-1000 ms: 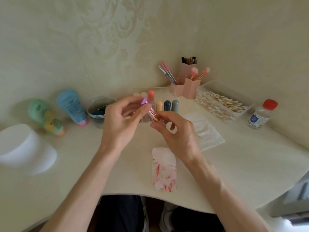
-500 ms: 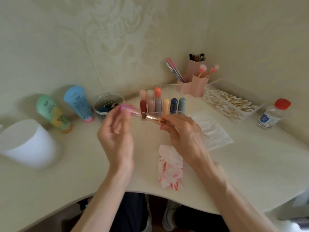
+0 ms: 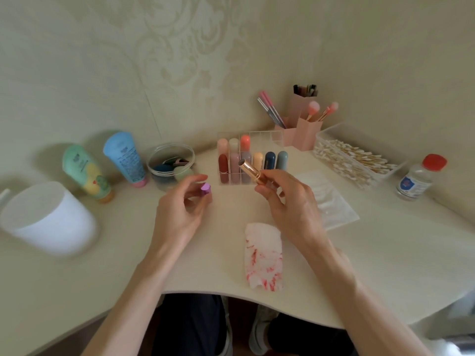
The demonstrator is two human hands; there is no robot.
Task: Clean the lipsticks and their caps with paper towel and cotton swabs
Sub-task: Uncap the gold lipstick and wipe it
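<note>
Left hand (image 3: 180, 214) pinches purple cap (image 3: 205, 188); right hand (image 3: 290, 204), at 3 o'clock, grips gold lipstick tube (image 3: 250, 170)

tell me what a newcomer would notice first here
The two hands in the middle draw the eye: the right hand holds a gold lipstick with its cap off, and the left hand pinches the purple cap beside it. Just in front, near the edge of the desk, lies a paper towel smeared with red streaks. Behind the hands stands a clear rack of coloured lipsticks.
</note>
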